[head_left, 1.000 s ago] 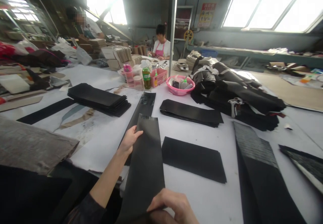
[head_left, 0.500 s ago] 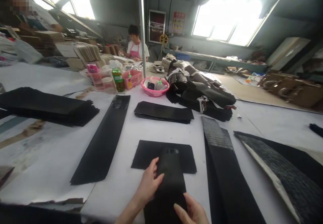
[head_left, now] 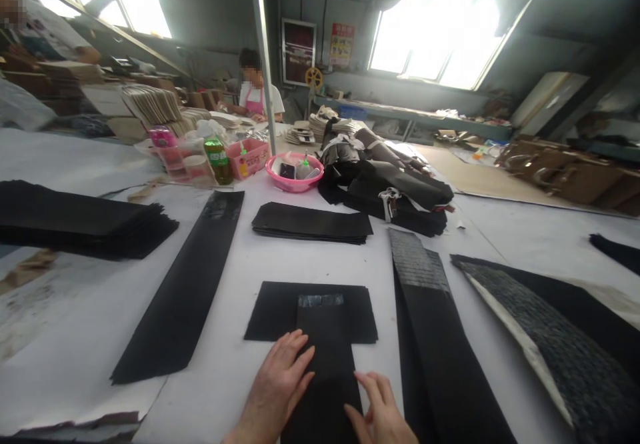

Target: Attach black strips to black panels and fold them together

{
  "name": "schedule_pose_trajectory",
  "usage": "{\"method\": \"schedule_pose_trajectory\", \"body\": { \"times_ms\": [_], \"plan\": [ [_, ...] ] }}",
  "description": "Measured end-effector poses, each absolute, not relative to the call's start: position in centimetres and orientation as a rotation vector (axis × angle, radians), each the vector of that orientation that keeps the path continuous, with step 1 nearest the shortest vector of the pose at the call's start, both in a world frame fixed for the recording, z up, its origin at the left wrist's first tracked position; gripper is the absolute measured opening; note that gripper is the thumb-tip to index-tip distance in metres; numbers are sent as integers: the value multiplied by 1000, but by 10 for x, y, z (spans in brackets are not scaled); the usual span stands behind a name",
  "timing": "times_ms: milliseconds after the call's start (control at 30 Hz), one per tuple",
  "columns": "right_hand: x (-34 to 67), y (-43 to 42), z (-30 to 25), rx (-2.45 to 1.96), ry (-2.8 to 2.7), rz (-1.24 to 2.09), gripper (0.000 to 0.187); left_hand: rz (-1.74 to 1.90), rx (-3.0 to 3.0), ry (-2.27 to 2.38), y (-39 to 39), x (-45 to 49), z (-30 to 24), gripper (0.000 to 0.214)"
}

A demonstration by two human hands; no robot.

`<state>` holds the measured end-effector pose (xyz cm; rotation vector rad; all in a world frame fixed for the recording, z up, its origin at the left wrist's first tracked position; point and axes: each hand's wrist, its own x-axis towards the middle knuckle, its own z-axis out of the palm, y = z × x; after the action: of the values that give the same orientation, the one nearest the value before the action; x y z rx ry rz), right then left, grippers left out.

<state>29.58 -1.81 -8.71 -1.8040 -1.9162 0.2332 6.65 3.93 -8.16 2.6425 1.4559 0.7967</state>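
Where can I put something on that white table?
The white table has room between the long black strip and the left hand, and between the short black stack and flat black piece. It's crowded around the pink basin.

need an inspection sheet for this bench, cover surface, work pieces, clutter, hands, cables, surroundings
surface: pale tabletop, stained at the left
work pieces: black strip, far end with a shiny band, overlapping a black rectangle; separate long strip to the left
clutter: green bottle, pink basin holding small items, dark material heap
hands: left hand on the strip's left edge, right hand at its right edge; grip firmness cannot be told
cables: nothing seen for certain
surroundings: person in a pink apron beyond the table, another person far left, bright windows
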Motion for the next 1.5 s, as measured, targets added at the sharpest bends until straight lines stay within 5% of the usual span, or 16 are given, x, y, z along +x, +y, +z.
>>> {"method": "schedule_pose_trajectory", "body": {
  "times_ms": [333,1000,1133,1500],
  "plan": [
    [393,-5,-57,-2236,-1796,-419,59,826,2685,1415,40,62,-96,34],
    [413,2,-26,-2253,-1624,453,37,796,2575,1384,37,61,-93,32],
    [451,39,-23,-2269,-1571,285,27,833,2596,1368,38,61,-94,31],
    [496,140,-30,-2314,-1687,175,44,831,2592,1368,38,60,-96,32]
  ]
}}
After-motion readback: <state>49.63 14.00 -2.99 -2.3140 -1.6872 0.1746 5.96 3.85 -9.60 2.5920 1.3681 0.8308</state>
